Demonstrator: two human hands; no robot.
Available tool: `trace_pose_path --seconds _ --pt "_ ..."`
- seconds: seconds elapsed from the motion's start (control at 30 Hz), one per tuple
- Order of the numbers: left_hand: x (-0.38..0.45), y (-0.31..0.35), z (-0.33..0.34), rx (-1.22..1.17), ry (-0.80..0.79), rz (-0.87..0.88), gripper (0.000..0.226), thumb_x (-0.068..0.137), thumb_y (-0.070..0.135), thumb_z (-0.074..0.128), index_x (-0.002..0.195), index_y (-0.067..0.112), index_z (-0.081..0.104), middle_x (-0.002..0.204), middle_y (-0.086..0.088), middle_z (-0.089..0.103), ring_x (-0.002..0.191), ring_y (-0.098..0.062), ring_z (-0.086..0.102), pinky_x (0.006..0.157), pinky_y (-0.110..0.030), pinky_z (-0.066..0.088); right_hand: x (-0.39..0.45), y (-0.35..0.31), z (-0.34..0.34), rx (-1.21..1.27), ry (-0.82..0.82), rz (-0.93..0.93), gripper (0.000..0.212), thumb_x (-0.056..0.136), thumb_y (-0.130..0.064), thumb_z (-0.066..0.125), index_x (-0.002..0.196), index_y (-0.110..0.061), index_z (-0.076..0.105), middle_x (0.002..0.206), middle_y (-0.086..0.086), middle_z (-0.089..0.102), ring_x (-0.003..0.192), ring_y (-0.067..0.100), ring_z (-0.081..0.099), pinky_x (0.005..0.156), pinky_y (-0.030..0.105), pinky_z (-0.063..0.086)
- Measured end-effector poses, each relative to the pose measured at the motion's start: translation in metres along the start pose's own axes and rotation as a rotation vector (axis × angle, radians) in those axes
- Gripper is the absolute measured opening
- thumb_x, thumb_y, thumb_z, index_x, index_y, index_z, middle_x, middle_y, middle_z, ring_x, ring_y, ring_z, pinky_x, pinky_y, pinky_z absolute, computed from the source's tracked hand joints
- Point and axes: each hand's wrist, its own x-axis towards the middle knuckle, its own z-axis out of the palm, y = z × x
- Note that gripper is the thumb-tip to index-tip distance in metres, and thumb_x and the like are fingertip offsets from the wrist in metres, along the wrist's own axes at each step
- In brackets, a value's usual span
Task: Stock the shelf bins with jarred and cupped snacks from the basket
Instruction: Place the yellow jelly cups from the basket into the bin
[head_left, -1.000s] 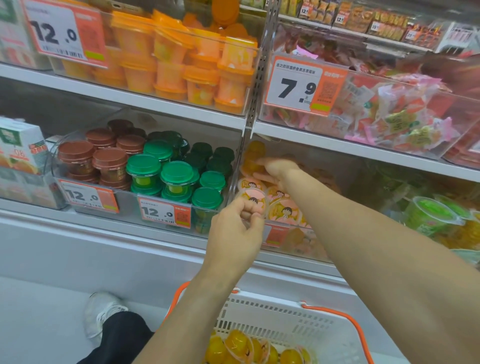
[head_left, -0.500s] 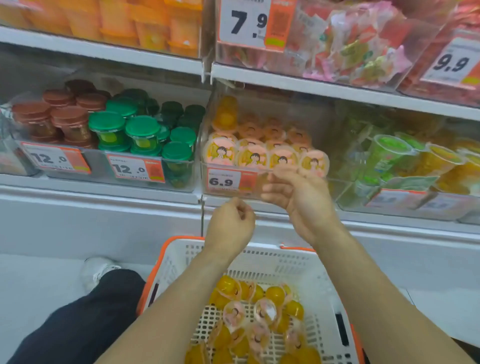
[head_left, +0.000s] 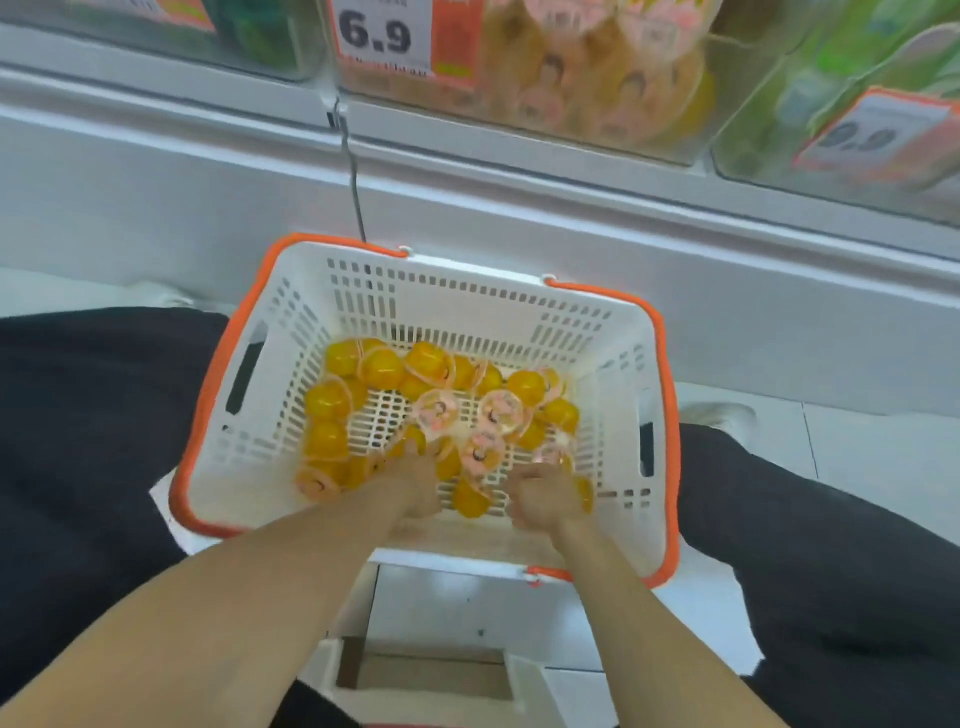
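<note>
A white basket with an orange rim (head_left: 244, 415) stands on the floor between my knees. It holds several yellow jelly cups (head_left: 382, 369), some showing pink cartoon lids (head_left: 501, 410). Both my hands are down inside it near the front wall. My left hand (head_left: 413, 480) lies over the cups with its fingertips among them, and its grip is hidden. My right hand (head_left: 543, 496) is curled, with a yellow cup (head_left: 584, 493) showing at its right side. Above, the clear shelf bin with the 6.9 tag (head_left: 384, 36) holds the same kind of cups.
A white shelf base (head_left: 519, 208) runs across behind the basket. To the right is a bin of green cups with a 9.9 tag (head_left: 862, 135), and at top left a bin with green lids (head_left: 254, 36). My dark trouser legs (head_left: 93, 441) flank the basket.
Both hands dropped from the 6.9 bin on the shelf into the basket. My view tilted down, so the upper shelves left the frame.
</note>
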Motion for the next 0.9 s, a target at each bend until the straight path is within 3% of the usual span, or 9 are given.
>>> trace_pose_path --seconds 0.17,0.27,0.33,0.4,0.43,0.53,0.6,0.77,0.9 --pt "0.002 -0.004 -0.002 -0.022 0.099 0.058 0.084 0.097 0.027 0.058 0.16 0.029 0.002 0.162 -0.012 0.016 0.142 -0.034 0.034 0.109 -0.041 0.037 0.005 -0.01 0.007 -0.209 -0.122 0.021 0.043 0.089 -0.027 0.073 0.127 -0.01 0.061 0.121 0.008 0.064 0.105 0.024 0.066 0.075 0.03 0.057" --pt "0.003 -0.008 0.002 0.032 0.168 0.042 0.067 0.096 0.032 0.061 0.153 0.02 0.03 0.15 -0.014 0.037 0.131 -0.032 0.046 0.107 -0.041 0.042 0.014 -0.01 0.016 -0.418 -0.132 0.024 0.052 0.085 -0.025 0.077 0.128 -0.002 0.059 0.125 0.009 0.061 0.108 0.026 0.065 0.088 0.037 0.058" --pt "0.006 -0.011 0.0 0.03 0.163 0.035 0.046 0.095 0.026 0.063 0.136 0.01 0.051 0.137 -0.015 0.051 0.111 -0.023 0.058 0.096 -0.031 0.05 0.02 -0.008 0.024 -0.535 -0.154 0.068 0.068 0.078 -0.03 0.083 0.133 -0.001 0.054 0.128 0.01 0.06 0.104 0.026 0.066 0.089 0.041 0.058" --pt "0.009 -0.013 0.0 0.015 0.161 0.061 0.038 0.098 0.015 0.06 0.13 -0.003 0.053 0.131 -0.02 0.056 0.084 -0.009 0.058 0.07 -0.01 0.05 0.026 -0.009 0.027 -0.6 -0.169 0.098 0.079 0.073 -0.038 0.086 0.135 -0.003 0.052 0.13 0.01 0.06 0.101 0.025 0.067 0.089 0.04 0.059" --pt "0.008 -0.013 0.0 -0.005 0.173 0.058 0.037 0.098 0.017 0.06 0.128 -0.003 0.053 0.128 -0.019 0.058 0.083 -0.008 0.059 0.068 -0.009 0.049 0.027 -0.01 0.027 -0.592 -0.172 0.121 0.08 0.072 -0.042 0.086 0.135 -0.004 0.053 0.131 0.009 0.06 0.101 0.023 0.068 0.089 0.037 0.058" --pt "-0.002 -0.013 -0.002 -0.016 0.217 -0.013 0.04 0.093 0.039 0.064 0.12 0.011 0.055 0.119 -0.011 0.063 0.109 -0.026 0.061 0.088 -0.034 0.05 0.038 -0.008 0.031 -0.544 -0.146 0.17 0.08 0.068 -0.055 0.084 0.128 -0.009 0.059 0.124 0.006 0.064 0.097 0.018 0.069 0.081 0.03 0.058" --pt "-0.007 -0.019 -0.006 -0.091 0.209 -0.005 0.044 0.091 0.044 0.064 0.118 0.011 0.051 0.114 -0.011 0.063 0.106 -0.028 0.06 0.083 -0.036 0.048 0.046 -0.004 0.043 -0.474 -0.094 0.139 0.083 0.059 -0.059 0.087 0.122 -0.011 0.062 0.116 0.005 0.068 0.091 0.02 0.069 0.075 0.033 0.061" --pt "-0.024 -0.047 -0.019 -0.59 0.036 0.002 0.032 0.084 0.039 0.069 0.104 0.017 0.058 0.095 -0.003 0.068 0.086 -0.021 0.068 0.076 -0.035 0.054 0.053 -0.003 0.051 -0.53 -0.074 0.001 0.044 0.069 -0.047 0.084 0.1 -0.019 0.073 0.097 0.002 0.074 0.082 0.021 0.071 0.067 0.035 0.063" --pt "-0.034 -0.056 -0.034 -1.226 -0.163 0.055 0.03 0.092 0.022 0.057 0.12 0.015 0.065 0.11 -0.014 0.072 0.089 -0.032 0.074 0.081 -0.043 0.061 0.045 0.0 0.035 -0.475 -0.182 -0.035 0.051 0.07 -0.023 0.084 0.117 -0.013 0.068 0.102 0.0 0.069 0.087 0.015 0.066 0.074 0.029 0.058"
